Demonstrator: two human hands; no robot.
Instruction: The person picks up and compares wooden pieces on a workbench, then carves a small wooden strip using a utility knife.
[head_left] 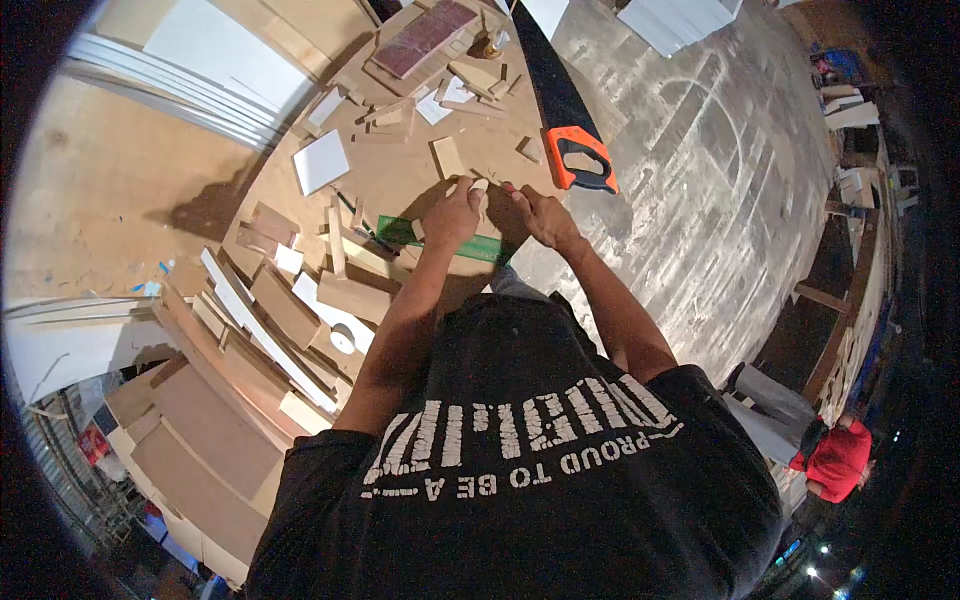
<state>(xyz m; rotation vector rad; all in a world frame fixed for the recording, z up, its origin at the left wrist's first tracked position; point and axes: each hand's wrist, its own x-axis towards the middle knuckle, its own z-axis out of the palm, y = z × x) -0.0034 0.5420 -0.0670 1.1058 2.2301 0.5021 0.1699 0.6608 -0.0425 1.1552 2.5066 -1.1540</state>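
Head view: left hand [452,213] and right hand [540,215] pinch a small pale wooden offcut [480,186] above green plastic ruler [440,240]; positioning step, next needs steady alignment

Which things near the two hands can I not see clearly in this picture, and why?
Head view only:
- The small wood piece between the left hand and the right hand: fingers cover most of it, so its shape is unclear.
- The green ruler: the left hand and forearm hide its middle.
- The saw: its blade tip is cut off by the top edge.
- The pencil-like thing on the board: too small to identify.
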